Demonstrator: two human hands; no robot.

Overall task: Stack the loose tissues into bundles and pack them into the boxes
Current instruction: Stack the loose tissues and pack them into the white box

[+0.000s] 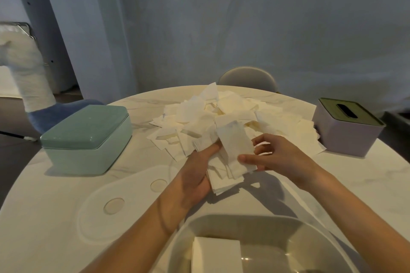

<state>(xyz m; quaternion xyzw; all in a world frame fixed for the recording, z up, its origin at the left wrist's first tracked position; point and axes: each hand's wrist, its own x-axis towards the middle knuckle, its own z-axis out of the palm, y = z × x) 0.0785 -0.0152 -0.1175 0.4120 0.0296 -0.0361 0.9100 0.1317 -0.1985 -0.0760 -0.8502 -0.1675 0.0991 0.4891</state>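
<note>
A heap of loose white tissues [213, 117] covers the middle of the round table. In front of it my left hand [197, 175] holds a stack of tissues [224, 182] from its left side, fingers under and alongside it. My right hand [273, 153] pinches a single tissue [235, 144] lying on top of that stack, thumb on its near edge. An open grey box [310, 230] at the table's near edge holds one white bundle [216, 255]. A closed green box [88, 137] stands at the left, and a lilac box [346, 131] with a slotted lid at the right.
A white lid [124, 201] with two round marks lies flat on the marble table [366, 186] between the green box and the grey box. A grey chair back [247, 77] rises behind the table, a blue chair [55, 113] at the left.
</note>
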